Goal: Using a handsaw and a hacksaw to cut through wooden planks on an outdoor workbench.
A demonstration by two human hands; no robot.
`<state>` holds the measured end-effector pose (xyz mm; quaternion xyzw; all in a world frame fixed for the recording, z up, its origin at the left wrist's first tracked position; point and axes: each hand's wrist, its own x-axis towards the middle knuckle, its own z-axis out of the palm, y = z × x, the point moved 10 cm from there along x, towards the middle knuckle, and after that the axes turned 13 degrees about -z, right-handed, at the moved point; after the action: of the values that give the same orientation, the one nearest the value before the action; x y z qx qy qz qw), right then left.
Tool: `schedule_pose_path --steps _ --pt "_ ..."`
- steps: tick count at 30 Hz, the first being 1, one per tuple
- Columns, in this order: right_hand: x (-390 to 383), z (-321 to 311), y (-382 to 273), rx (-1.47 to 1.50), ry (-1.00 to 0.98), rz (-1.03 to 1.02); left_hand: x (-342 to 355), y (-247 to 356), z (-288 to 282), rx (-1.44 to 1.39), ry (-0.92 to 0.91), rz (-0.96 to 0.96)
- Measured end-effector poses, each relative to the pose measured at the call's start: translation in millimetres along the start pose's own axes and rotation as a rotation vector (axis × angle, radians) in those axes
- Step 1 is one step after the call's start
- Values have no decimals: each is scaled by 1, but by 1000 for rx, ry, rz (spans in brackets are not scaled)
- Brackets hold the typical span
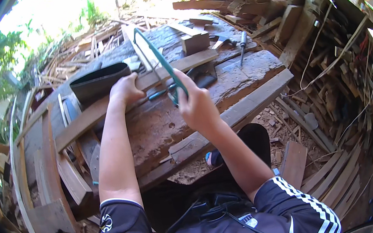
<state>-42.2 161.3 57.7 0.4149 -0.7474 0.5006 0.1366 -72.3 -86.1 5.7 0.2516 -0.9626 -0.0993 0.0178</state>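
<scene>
A long, narrow wooden plank [85, 121] lies slantwise across the rough, thick workbench [147, 140]. My left hand [125, 91] is closed over the plank's edge, left of the middle, and presses it down. In my right hand [196, 102] is the handle of a hacksaw with a teal-green frame [158, 54], pointing away from me. The saw's thin blade crosses the plank, a short way right of my left hand. Just below the plank lies a tool with a teal handle [158, 95], partly hidden. Beside my left hand stands a black, open-topped container [94, 87].
A wood block [195, 44], a dark-headed tool [223, 42] and a screwdriver [243, 43] lie on the bench's far right. Stacked planks and scraps [330, 71] crowd the right side. Long boards [52, 217] stand at the left. Loose offcuts [74, 58] lie beyond the bench.
</scene>
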Motion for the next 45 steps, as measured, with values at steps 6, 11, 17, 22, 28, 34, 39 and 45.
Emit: schedule_pose_path --steps 6,11,17,22,28,34,39,45 --pt "-45 -22 -24 39 111 -91 -8 6 -5 17 39 -8" --pt "43 15 36 22 54 -33 0 13 1 13 24 1" --pt "-12 -9 9 183 20 64 -14 4 -8 17 -15 -35" --pt "-22 -22 -10 28 90 -47 -15 14 -7 87 19 6" --pt "57 13 36 -18 94 -33 -3 16 4 26 61 12" --pt "-37 -30 -16 39 10 14 -12 11 -8 72 78 20" --pt "20 -2 10 -97 -15 44 1 18 4 80 86 55" --pt "24 6 11 -45 21 -47 -8 7 0 59 26 -28"
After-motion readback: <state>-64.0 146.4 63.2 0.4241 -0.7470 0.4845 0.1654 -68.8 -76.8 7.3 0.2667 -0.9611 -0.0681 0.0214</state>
